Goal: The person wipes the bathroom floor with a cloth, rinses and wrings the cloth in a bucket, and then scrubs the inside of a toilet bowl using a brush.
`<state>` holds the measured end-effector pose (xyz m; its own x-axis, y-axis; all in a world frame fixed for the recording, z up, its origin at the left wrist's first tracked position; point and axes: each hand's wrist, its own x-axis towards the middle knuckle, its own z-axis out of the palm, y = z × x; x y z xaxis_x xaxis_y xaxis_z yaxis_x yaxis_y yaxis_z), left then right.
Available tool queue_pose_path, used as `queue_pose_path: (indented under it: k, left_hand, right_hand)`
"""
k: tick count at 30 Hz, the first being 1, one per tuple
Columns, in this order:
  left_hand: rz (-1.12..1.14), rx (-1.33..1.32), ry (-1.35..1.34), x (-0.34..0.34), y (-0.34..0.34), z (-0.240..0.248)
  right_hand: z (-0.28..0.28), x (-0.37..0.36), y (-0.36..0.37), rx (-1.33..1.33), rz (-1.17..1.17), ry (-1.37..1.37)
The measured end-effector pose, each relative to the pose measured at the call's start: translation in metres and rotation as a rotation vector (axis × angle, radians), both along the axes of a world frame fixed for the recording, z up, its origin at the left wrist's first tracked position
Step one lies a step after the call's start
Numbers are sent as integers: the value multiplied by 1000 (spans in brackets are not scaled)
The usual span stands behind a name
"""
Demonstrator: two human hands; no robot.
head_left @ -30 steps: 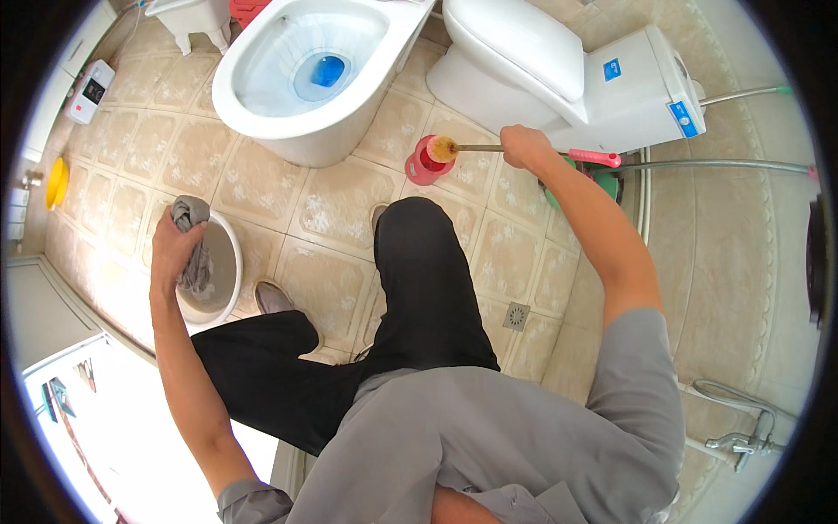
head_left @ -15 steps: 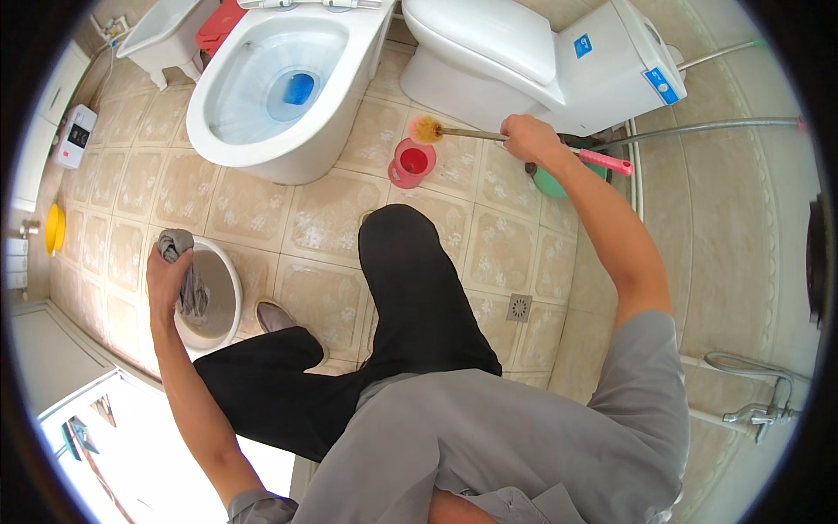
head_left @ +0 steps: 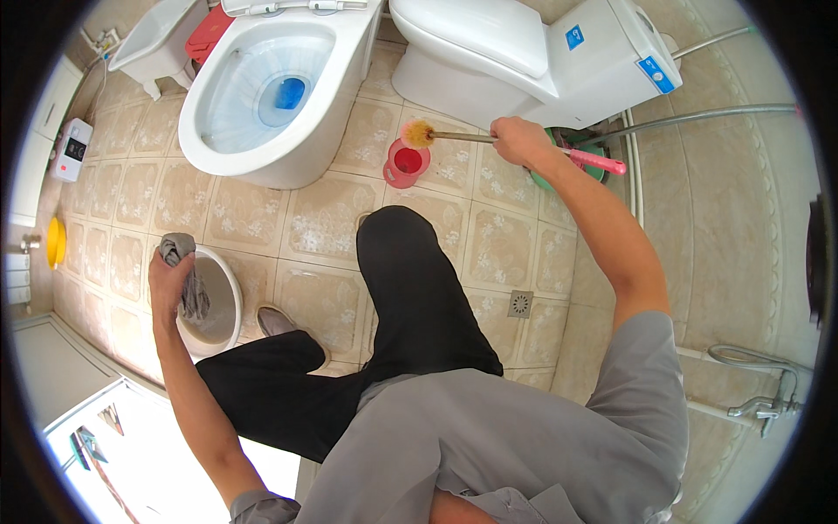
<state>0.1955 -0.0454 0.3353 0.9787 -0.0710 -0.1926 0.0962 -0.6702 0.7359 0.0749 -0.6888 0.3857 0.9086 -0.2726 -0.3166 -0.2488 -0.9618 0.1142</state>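
Observation:
My right hand (head_left: 518, 141) is closed round the shaft of a toilet brush (head_left: 463, 136). The brush lies nearly level, its pink grip (head_left: 598, 161) to the right and its yellowish bristle head (head_left: 417, 134) to the left, over the rim of a red brush holder (head_left: 407, 164) on the floor. At the left, my left hand (head_left: 168, 279) grips a crumpled grey cloth (head_left: 179, 249), part of which hangs down over a white bucket (head_left: 231, 279). An open toilet bowl (head_left: 196, 153) with blue water stands ahead of me.
A second toilet (head_left: 471, 39), its lid down, stands at the far right. Behind my right hand sits a green basin (head_left: 543, 181). A yellow basin (head_left: 56, 243) leans at the left wall, and a floor drain (head_left: 520, 304) lies at right. A tap (head_left: 759, 406) is on the right wall.
The toilet brush and my right hand have shifted slightly left in the picture, as have the toilets, with a small turn of the view. Both hands keep their hold.

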Motion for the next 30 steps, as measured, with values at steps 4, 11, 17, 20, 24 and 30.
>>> queue_pose_path:
  k: [4,11,17,20,24,30]
  left_hand:
    - [-15,-5,-4,-1,-1,2]
    - [-19,4,-25,1,0,4]
    - [-12,29,-6,-8,-13,18]
    - [-51,-8,-58,-4,-14,9]
    - [-38,34,-91,-8,-3,15]
    - [-55,141,-142,-5,-7,20]
  right_hand:
    - [1,-2,-1,-13,16,17]
    - [-12,-10,-8,-24,-42,41]
    - [-89,-51,-7,240,-152,-60]
    - [-118,-78,-12,359,-229,-108]
    - [-99,-83,-5,757,-591,-32]
    - [25,-66,4,1054,-655,-112]
